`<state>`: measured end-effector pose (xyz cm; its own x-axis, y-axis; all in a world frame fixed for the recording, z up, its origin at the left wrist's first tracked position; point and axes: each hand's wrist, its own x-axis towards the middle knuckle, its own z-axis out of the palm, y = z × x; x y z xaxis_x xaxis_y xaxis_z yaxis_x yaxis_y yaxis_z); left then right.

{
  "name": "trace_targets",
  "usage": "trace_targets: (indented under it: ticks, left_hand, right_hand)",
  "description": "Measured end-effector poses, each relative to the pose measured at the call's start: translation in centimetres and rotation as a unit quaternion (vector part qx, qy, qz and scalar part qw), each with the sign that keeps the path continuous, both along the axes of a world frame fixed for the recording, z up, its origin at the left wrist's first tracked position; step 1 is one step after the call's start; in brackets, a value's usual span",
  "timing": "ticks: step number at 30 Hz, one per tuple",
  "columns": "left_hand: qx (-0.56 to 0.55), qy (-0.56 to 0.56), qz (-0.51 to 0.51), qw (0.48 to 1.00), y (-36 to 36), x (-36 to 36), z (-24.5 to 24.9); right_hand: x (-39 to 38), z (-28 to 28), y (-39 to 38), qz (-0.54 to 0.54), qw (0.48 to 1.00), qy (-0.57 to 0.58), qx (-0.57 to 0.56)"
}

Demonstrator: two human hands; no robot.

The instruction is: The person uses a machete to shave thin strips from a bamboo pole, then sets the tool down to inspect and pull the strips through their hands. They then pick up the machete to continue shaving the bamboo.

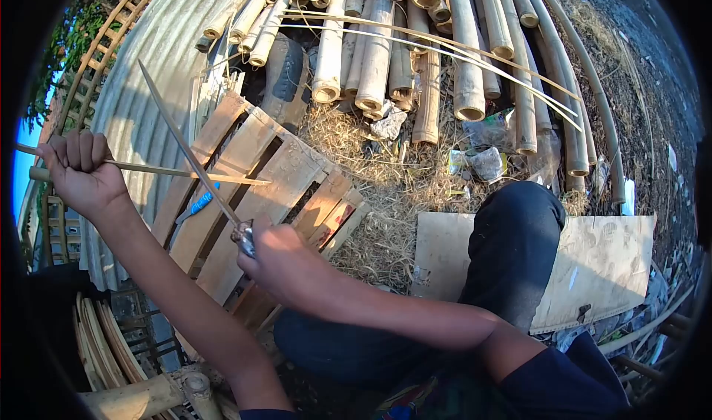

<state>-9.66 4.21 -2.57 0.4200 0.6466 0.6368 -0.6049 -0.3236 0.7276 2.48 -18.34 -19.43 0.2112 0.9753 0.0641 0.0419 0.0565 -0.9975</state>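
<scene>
Sleeve (pixel 560 379): dark cloth at the near right, closest to the camera.
Right hand (pixel 278 257): wrapped around the handle end of the knife (pixel 185 142); blade angled toward the far left.
Left hand (pixel 83 174): clamped in a fist on the bamboo strip (pixel 159 169).
Strip position: held at the left of the scene, with its right end over the slatted wood panel (pixel 285 168). Blade and strip cross partway along; whether they touch cannot be told.
Slip hazard: the blade could skid along the strip toward the left hand. Likely cause: excess force or a shallow blade angle.
Flex hazard: the strip's right end appears unsupported; side pressure could bend, twist or split it.
Knock hazard: the blue-handled tool (pixel 202 201) lies on the panel below the blade. A low sweep of the knife could strike it or push it between slats.
Strip appearance: slender and nearly straight; darker beside the left hand, pale tan toward the right end. Surface texture is too small to read.
Knife appearance: long, narrow, grey blade tapering to a point; bright metal shows beside the right hand.
</scene>
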Motion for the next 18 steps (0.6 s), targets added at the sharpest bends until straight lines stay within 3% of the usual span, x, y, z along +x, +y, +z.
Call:
trace_targets:
  ticks: [1, 2, 3, 5, 6, 9, 12, 15, 17, 18]
  left_hand:
    - [0.000, 0.000, 0.001, 1.000, -0.4, 0.2, -0.1]
    - [-0.007, -0.019, 0.103, 0.994, -1.1, 0.8, -0.2]
    - [-0.015, -0.037, 0.204, 0.978, -1.7, 1.4, -0.3]
    - [-0.032, -0.043, 0.250, 0.967, -1.9, 2.3, -0.3]
    - [-0.047, -0.052, 0.293, 0.953, -2.0, 2.8, -0.3]
    - [-0.072, -0.029, 0.355, 0.932, -3.1, 5.3, 0.1]
    - [-0.080, -0.023, 0.350, 0.933, -2.5, 5.5, 0.3]
    - [-0.084, -0.016, 0.354, 0.931, -2.4, 5.4, 0.2]
    - [-0.087, -0.039, 0.288, 0.953, -2.3, 4.9, 0.0]
    - [-0.068, -0.032, 0.195, 0.978, -1.8, 3.9, -0.2]
  right_hand:
    - [0.2, -1.4, 0.0, 0.011, 0.999, -0.013, -0.047]
    - [0.8, -2.7, -0.7, 0.057, 0.991, -0.032, -0.117]
    - [1.5, -3.6, -1.5, 0.057, 0.991, -0.032, -0.118]
    - [2.2, -4.7, -3.1, 0.027, 0.988, -0.002, -0.151]
    - [2.2, -4.8, -3.3, 0.011, 0.991, -0.041, -0.126]
    - [1.8, -2.1, -2.3, 0.047, 0.991, -0.042, -0.117]
    - [1.4, -1.0, -0.9, 0.055, 0.995, -0.011, -0.077]
    - [1.1, -3.2, -1.2, 0.041, 0.995, -0.029, -0.091]
    - [2.1, -3.6, -2.4, -0.015, 0.996, -0.057, -0.069]
    - [3.7, -2.4, -2.7, 0.052, 0.986, -0.003, -0.158]
